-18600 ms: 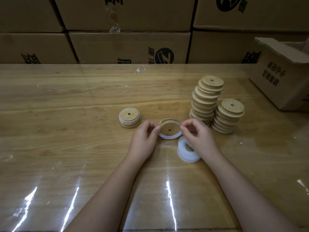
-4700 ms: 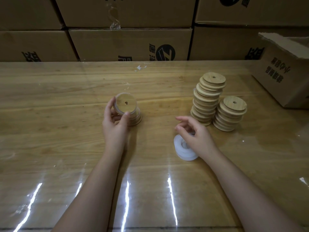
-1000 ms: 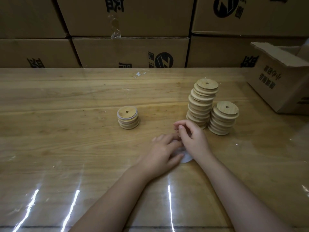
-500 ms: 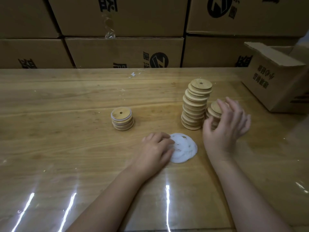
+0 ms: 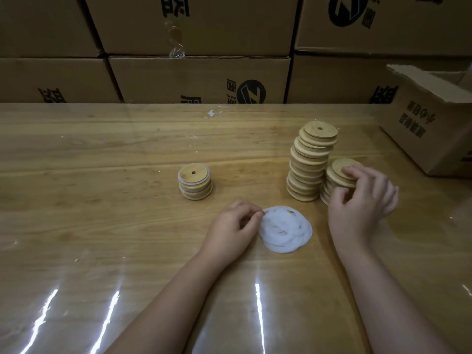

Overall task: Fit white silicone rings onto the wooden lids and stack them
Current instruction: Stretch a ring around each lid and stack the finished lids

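A flat pile of white silicone rings [image 5: 286,229] lies on the wooden table. My left hand [image 5: 233,227] rests at the pile's left edge, its fingertips pinching a ring there. My right hand [image 5: 360,204] grips the top wooden lid [image 5: 341,169] of the short bare stack [image 5: 329,187]. A taller leaning stack of bare lids [image 5: 310,164] stands just left of it. Further left is a short stack of ringed lids [image 5: 195,185], white edges showing.
An open cardboard box [image 5: 431,123] sits at the right edge of the table [image 5: 89,175]. A wall of stacked cartons [image 5: 199,52] runs along the back. A glossy clear cover lies over the tabletop.
My right hand has left the ring pile and closed on the top lid of the short bare stack. The rings lie spread out flat. My left hand stays at the pile's edge.
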The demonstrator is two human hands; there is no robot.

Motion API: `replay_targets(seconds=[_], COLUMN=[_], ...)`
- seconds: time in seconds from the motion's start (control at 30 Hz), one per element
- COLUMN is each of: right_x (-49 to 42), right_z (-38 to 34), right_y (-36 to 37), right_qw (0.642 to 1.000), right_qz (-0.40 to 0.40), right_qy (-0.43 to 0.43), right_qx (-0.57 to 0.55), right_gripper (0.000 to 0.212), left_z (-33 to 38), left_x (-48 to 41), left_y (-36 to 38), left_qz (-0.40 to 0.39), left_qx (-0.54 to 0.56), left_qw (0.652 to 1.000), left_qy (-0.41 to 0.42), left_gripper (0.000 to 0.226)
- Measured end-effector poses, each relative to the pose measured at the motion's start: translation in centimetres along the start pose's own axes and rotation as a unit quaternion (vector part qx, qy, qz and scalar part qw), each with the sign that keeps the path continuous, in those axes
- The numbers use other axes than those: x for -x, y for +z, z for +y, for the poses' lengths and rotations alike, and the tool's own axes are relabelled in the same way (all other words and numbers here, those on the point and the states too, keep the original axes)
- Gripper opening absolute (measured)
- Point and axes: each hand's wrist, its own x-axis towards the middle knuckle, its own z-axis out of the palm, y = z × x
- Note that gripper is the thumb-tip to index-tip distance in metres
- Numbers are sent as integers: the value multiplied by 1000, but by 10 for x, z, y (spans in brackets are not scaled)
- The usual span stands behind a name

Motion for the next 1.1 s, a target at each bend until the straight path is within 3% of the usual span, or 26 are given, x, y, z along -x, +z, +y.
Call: replay_targets(seconds=[0.2, 0.4, 0.53, 0.7, 0.8, 0.93, 1.1], right_x=[-1, 5, 20, 37, 38, 33, 17], right_z=[-3, -17, -34, -51, -52, -50, -33], right_y=[-5, -11, -11, -4, -1, 2, 0], right_qw=[997, 979, 952, 902, 887, 906, 922], right_qz=[62, 75, 24, -88, -140, -183, -270], right_qy=[-39, -155, -264, -371, -377, -317, -231], right_qx=[-35, -111, -155, -205, -228, -211, -153], right_gripper=[30, 30, 30, 15, 26, 30, 29], left_z=[-2, 0, 6, 12, 8, 4, -1], left_x=[-3, -4, -4, -5, -8, -14, -16], left_y=[0, -2, -7, -11, -13, -18, -17], left_qz=[4, 7, 0, -21, -15, 36, 91], left_qx=[21, 67, 180, 321, 356, 399, 413], left_qw=[1000, 997, 981, 941, 925, 901, 888], left_qy=[6, -22, -77, -104, -133, -165, -181], left_gripper=[11, 13, 14, 27, 29, 45, 28])
